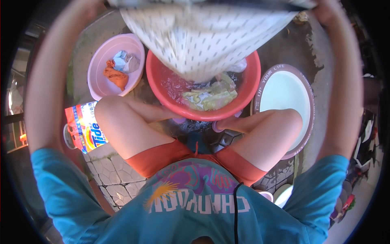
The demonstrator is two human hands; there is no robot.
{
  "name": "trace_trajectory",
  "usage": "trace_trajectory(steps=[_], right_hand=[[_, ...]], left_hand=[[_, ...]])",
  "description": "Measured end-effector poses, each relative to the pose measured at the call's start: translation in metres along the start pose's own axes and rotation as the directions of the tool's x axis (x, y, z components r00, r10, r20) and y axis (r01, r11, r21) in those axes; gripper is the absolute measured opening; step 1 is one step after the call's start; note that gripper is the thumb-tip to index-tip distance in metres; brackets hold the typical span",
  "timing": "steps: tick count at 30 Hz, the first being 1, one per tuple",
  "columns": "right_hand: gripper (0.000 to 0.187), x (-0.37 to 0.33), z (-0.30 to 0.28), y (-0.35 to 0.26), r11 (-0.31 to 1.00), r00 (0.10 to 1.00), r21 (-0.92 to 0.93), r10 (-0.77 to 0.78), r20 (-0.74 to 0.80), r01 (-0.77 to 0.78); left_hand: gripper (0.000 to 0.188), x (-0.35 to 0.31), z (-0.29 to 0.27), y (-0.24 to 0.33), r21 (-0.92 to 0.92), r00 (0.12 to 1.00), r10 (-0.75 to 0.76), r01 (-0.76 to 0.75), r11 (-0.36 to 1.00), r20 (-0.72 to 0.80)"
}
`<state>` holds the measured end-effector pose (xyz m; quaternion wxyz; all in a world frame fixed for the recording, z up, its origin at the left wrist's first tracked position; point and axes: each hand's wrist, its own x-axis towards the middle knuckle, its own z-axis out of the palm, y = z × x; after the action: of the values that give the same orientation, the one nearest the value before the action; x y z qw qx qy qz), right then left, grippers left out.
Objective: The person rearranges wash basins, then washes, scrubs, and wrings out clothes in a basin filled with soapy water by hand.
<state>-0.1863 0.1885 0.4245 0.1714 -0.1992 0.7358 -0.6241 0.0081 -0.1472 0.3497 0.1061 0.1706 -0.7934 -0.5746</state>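
Note:
A white cloth with small dark dashes [211,38] is stretched wide between my raised arms, its upper part blurred. At its upper left corner is my left hand [92,7], partly cut off by the picture's edge and closed on the fabric. My right hand [323,11] grips the opposite upper corner, also blurred. The cloth's lower point hangs over a red basin [156,91] between my knees and covers part of its far side. Wet yellowish-green clothing [211,97] lies in the basin's water.
To the left, a pink basin [95,77] holds an orange cloth [115,76] and light-blue and grey ones. A detergent bag [86,127] stands beside my left knee. A brown-rimmed tub [307,101] with pale water is at the right. Paving stones [118,177] show below.

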Motion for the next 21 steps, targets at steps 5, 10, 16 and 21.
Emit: trace_trajectory(steps=[5, 10, 16, 21], right_hand=[[0.03, 0.033, 0.119, 0.32, 0.919, 0.992, -0.392, 0.084, 0.094, -0.041], [0.07, -0.046, 0.203, 0.424, 0.614, 0.909, -0.789, 0.342, 0.236, -0.026], [0.084, -0.069, 0.226, 0.52, 0.283, 0.962, -0.94, 0.138, 0.237, 0.191], [0.057, -0.066, 0.218, 0.611, 0.353, 0.933, -0.914, 0.219, 0.286, 0.197]], left_hand=[[0.028, -0.028, 0.076, -0.272, 0.526, 0.978, -0.176, 0.207, 0.825, -0.11], [0.042, -0.058, 0.207, -0.351, 0.539, 0.882, -0.398, 0.47, 0.699, -0.252], [0.059, -0.075, 0.258, -0.406, 0.717, 0.871, -0.48, 0.399, 0.571, -0.103], [0.051, -0.058, 0.29, -0.469, 0.753, 0.709, -0.678, 0.337, 0.566, 0.192]])
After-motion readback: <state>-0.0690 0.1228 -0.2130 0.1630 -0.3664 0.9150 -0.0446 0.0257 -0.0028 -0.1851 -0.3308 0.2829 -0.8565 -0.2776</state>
